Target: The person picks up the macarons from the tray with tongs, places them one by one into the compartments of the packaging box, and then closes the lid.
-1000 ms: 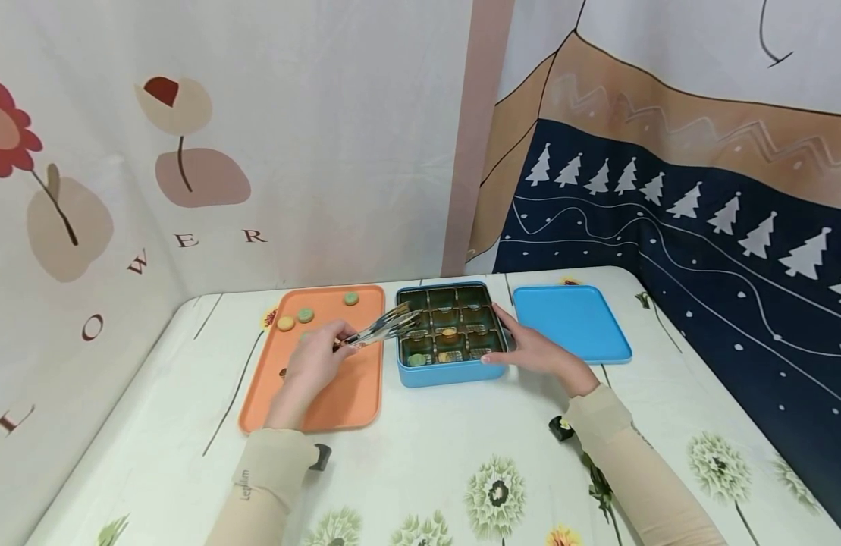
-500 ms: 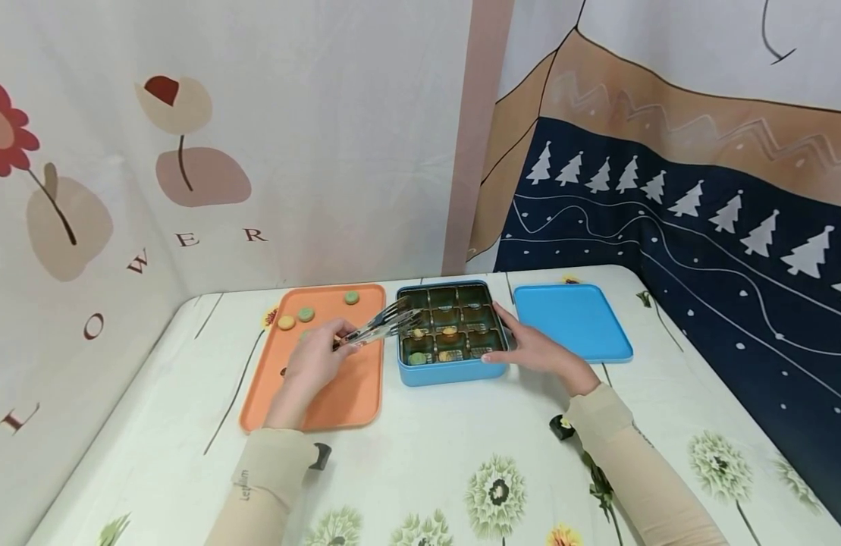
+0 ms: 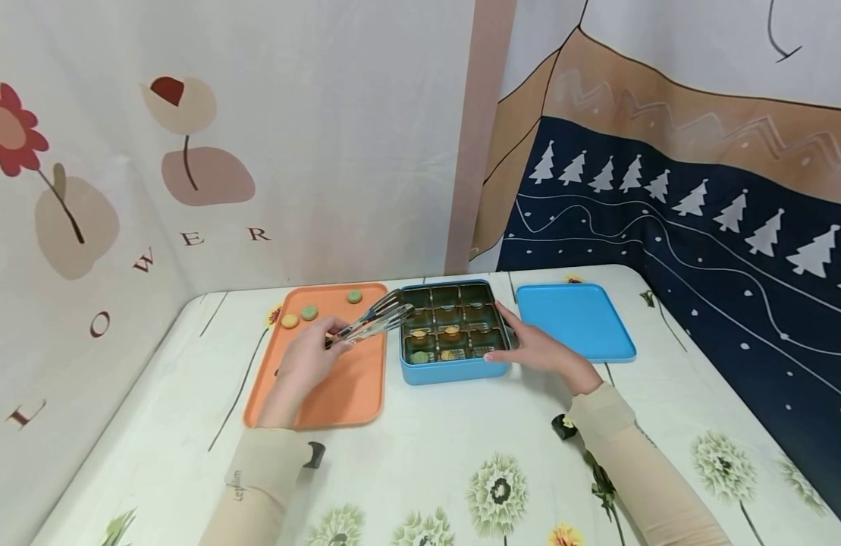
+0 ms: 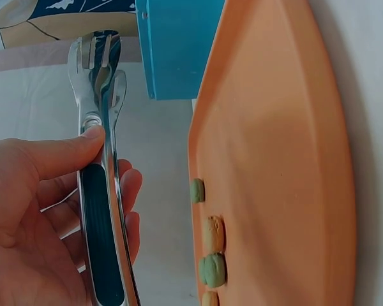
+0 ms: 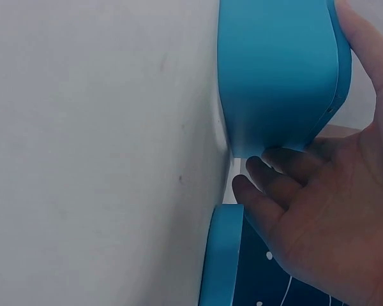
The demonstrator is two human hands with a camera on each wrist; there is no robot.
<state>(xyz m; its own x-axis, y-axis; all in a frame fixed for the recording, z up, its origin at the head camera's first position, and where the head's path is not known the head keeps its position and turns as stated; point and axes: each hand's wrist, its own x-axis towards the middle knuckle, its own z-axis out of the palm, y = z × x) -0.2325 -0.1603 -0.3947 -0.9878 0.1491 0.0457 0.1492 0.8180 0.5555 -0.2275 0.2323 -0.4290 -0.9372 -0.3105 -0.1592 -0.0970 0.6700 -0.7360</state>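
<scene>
My left hand (image 3: 305, 362) pinches metal tongs (image 3: 368, 321) with dark handle inlays and fork-like ends. The thumb presses one arm of them in the left wrist view, and nothing shows between the tips. Those tips hover by the left rim of a blue box (image 3: 454, 373) divided into dark compartments. In its front-left compartment lies a green macaron (image 3: 420, 357); several yellowish ones sit nearby. My right hand (image 3: 539, 351) holds the box's right side, thumb at the front rim and fingers along the wall. An orange tray (image 3: 345, 398) bears several macarons, among them a yellow one (image 3: 290, 321).
A flat blue lid (image 3: 573, 322) lies right of the box, behind my right hand. The table's flower-print cloth (image 3: 427, 455) spreads in front. Printed fabric walls (image 3: 338, 152) stand close behind and at both sides.
The left hand has drawn the tongs back left, from over the compartments to the box's left rim. A yellow macaron now shows plainly in the middle-left compartment. The right hand stays on the box.
</scene>
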